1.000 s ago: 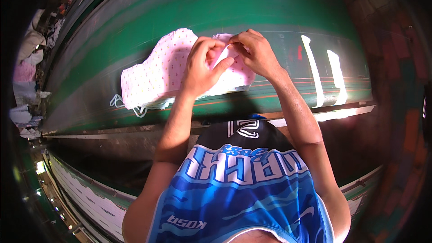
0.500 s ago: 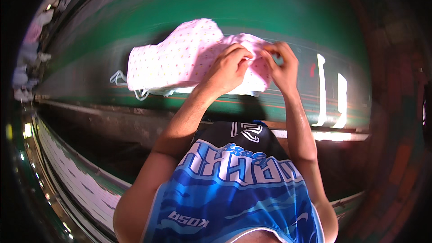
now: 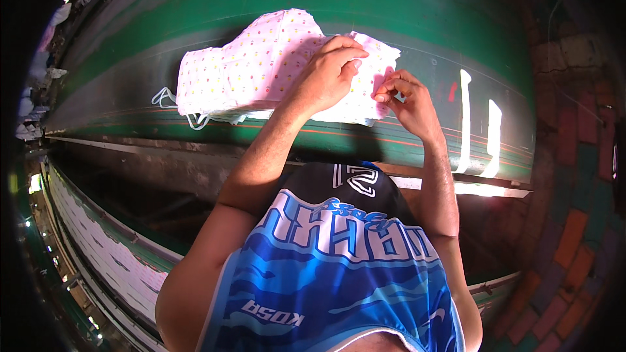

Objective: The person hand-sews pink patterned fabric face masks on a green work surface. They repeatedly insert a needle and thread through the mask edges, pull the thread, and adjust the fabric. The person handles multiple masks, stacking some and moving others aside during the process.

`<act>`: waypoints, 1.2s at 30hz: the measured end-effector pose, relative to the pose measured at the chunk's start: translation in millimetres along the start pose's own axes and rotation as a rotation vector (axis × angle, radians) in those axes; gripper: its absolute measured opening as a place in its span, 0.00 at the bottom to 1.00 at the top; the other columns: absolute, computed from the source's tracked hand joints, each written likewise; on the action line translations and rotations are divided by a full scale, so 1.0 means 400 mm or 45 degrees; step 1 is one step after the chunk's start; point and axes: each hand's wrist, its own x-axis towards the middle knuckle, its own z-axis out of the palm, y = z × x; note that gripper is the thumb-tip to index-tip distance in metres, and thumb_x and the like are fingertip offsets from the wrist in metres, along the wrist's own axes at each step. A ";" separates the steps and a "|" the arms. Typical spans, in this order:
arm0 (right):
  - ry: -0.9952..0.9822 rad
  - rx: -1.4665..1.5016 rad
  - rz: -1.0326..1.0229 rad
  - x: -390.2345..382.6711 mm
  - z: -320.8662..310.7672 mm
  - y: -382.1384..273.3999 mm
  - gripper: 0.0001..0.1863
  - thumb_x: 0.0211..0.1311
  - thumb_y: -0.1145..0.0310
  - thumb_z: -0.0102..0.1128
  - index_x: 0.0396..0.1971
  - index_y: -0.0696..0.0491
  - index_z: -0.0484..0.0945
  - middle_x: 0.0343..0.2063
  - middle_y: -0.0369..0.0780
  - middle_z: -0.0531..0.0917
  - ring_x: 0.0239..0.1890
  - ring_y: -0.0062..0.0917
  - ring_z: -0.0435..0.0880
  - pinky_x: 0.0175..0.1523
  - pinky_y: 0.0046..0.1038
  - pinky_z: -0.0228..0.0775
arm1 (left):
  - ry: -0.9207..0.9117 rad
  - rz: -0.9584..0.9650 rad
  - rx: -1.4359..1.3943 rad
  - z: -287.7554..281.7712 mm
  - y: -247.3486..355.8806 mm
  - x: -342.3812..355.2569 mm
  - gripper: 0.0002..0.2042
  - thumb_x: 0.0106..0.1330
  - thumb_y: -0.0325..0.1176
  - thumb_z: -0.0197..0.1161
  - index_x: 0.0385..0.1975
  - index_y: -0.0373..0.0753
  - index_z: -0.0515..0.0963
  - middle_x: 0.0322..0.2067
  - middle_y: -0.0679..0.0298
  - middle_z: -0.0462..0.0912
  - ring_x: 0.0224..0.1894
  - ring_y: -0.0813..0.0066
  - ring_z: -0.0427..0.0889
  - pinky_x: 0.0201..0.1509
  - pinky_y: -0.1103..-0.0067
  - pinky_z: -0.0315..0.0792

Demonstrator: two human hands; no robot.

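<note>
Head view, sole entry.

Item: pink printed cloth point(image 3: 251, 68), layered, dotted with small coloured motifs; it is lying on the green table point(image 3: 391, 0) toward the person's side, a paler layered edge showing along its near side. White cord loops point(image 3: 197, 120) are hanging out at its left end.

Item: left hand point(image 3: 328, 75), resting over the cloth right of its middle. Fingers are curling, thumb tip lying close to the fingertips, leaving only a small gap; whether cloth is being pinched there, cannot tell.

Item: right hand point(image 3: 412, 103), standing at the cloth's right edge. Thumb and forefinger are drawing nearly together, the other fingers bending loosely; whether they are gripping the edge or a thread, cannot tell.

Change: a second ago both hands were working close together over a raised white fold; now they are standing apart, and the right part of the cloth is lying flatter, its print showing more openly. Judged from this, handling is shifting from the fold to the outer edge.

Surroundings: bright light strips point(image 3: 465, 124) are falling on the table at right; a blue jersey point(image 3: 339, 287) is filling the lower middle.
</note>
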 end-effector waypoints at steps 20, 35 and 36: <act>-0.191 -0.288 -0.078 0.075 -0.047 -0.060 0.11 0.78 0.69 0.63 0.47 0.61 0.87 0.46 0.50 0.88 0.49 0.47 0.88 0.55 0.43 0.81 | -0.185 0.056 -0.023 0.006 0.029 -0.041 0.16 0.65 0.31 0.80 0.52 0.34 0.90 0.70 0.55 0.76 0.56 0.61 0.85 0.61 0.67 0.83; -0.045 -0.223 -0.033 0.079 -0.020 -0.016 0.19 0.83 0.56 0.62 0.48 0.60 0.86 0.37 0.50 0.87 0.40 0.42 0.88 0.47 0.41 0.78 | -0.090 0.034 0.136 0.026 0.060 -0.036 0.07 0.69 0.29 0.74 0.43 0.36 0.91 0.66 0.54 0.81 0.50 0.61 0.88 0.61 0.65 0.82; -0.043 -0.138 0.043 0.071 -0.028 -0.014 0.19 0.84 0.56 0.62 0.49 0.60 0.86 0.38 0.46 0.87 0.40 0.36 0.86 0.48 0.38 0.78 | -0.056 0.022 0.070 0.039 0.059 -0.035 0.06 0.69 0.28 0.74 0.42 0.36 0.91 0.65 0.54 0.82 0.48 0.62 0.88 0.59 0.67 0.83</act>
